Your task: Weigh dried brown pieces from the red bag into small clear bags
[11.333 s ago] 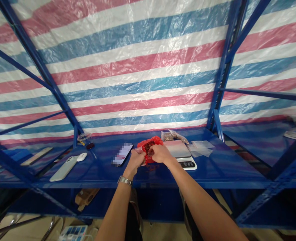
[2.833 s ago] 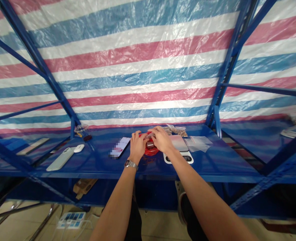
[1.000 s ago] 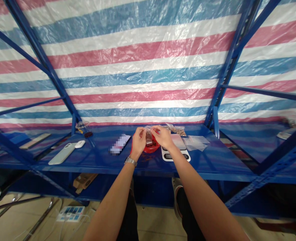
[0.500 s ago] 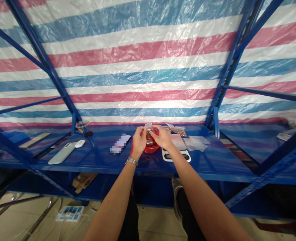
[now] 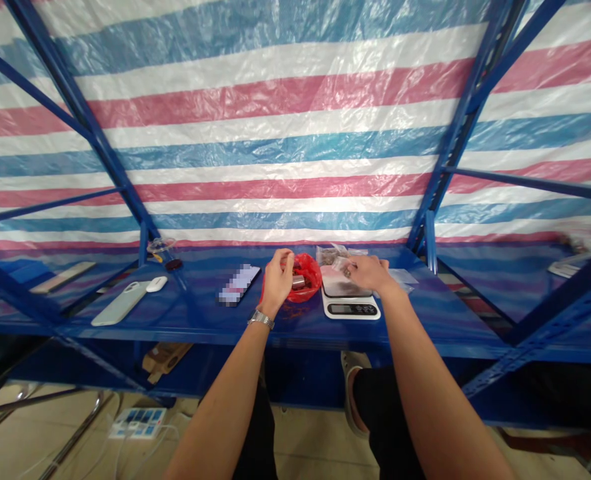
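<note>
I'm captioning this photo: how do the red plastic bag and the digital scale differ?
The red plastic bag is crumpled; the digital scale is flat and straight-edged. The bag is red; the scale is white-bodied with a dark front panel. Both rest on the blue shelf.

Our right hand point(image 5: 369, 273) holds a small clear bag point(image 5: 342, 268) over the white scale point(image 5: 351, 309); left of the scale are the red bag point(image 5: 316, 272), our left hand point(image 5: 279, 277) and a phone point(image 5: 240, 285); just behind the scale, plastic packets point(image 5: 327, 255).
</note>
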Available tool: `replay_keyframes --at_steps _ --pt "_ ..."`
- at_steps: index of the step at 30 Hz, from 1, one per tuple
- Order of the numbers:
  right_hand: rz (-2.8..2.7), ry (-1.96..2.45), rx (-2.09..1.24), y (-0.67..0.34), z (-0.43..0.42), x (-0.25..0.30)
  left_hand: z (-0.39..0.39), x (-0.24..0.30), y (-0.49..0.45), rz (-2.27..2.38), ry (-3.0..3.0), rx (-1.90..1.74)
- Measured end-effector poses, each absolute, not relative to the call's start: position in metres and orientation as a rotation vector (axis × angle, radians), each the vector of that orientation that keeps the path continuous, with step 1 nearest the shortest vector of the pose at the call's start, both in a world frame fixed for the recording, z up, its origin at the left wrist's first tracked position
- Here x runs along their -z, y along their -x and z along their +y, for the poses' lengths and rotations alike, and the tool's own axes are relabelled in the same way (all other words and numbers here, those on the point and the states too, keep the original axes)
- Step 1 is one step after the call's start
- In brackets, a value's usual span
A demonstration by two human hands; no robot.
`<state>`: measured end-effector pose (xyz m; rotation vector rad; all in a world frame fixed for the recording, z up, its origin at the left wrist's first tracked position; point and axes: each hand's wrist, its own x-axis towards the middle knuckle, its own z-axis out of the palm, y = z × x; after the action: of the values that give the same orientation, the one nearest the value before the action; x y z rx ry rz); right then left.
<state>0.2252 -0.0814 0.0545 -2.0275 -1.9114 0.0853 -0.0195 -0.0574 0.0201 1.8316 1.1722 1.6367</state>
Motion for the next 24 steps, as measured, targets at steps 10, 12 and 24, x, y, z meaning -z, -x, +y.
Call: replay_keyframes --at_steps 10,12,24 --pt "-1.727 1.858 -0.109 -0.231 -0.079 -0.051 -0.058 -0.02 0.024 1.268 -1.892 -1.615" --pt "-1.645 1.84 -0.107 -0.232 -0.08 -0.057 -0.059 -0.021 0.026 1.291 -1.905 -1.617" --pt "-1.484 1.81 -0.107 -0.227 -0.085 -0.066 -0.063 -0.025 0.031 1.299 -1.966 -1.624"
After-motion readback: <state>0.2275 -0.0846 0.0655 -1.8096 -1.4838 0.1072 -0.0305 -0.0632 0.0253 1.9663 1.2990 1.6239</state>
